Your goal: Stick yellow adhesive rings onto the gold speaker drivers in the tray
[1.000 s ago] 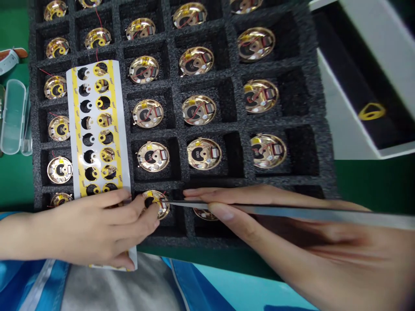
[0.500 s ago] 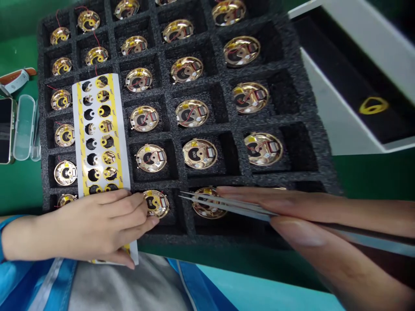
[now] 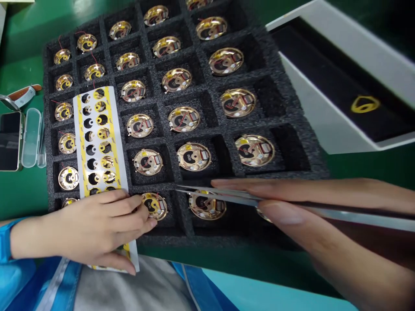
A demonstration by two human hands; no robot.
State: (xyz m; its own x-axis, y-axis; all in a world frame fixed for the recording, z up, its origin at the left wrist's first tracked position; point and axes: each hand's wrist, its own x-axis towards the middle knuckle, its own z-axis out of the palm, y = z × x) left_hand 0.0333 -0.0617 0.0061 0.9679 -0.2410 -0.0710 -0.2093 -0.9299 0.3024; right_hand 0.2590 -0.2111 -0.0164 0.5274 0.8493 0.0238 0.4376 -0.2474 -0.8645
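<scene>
My left hand (image 3: 94, 229) lies over the lower part of a white and yellow sticker sheet (image 3: 121, 172), its fingertips beside a gold round watch part (image 3: 155, 206). The sheet rests on a black foam tray (image 3: 175, 183) whose compartments hold gold round parts with dark or yellow discs and red wires. Metal tweezers (image 3: 227, 195) are pinched between the thumb and fingers of my right hand (image 3: 301, 211). Their tips are slightly apart, above the tray near a gold part (image 3: 207, 205) in the bottom row. Nothing shows between the tips.
At the left lie a phone (image 3: 10, 140), a clear plastic case (image 3: 31, 137) and a watch with a strap (image 3: 26, 96). A white-edged box (image 3: 327, 129) with a black inside and a yellow mark stands at the right on the green table (image 3: 356, 170).
The view has shifted, so the tray and the things at the left appear lower and the box farther left. My right hand with the tweezers appears slightly farther left and higher. My left hand stays on the sheet.
</scene>
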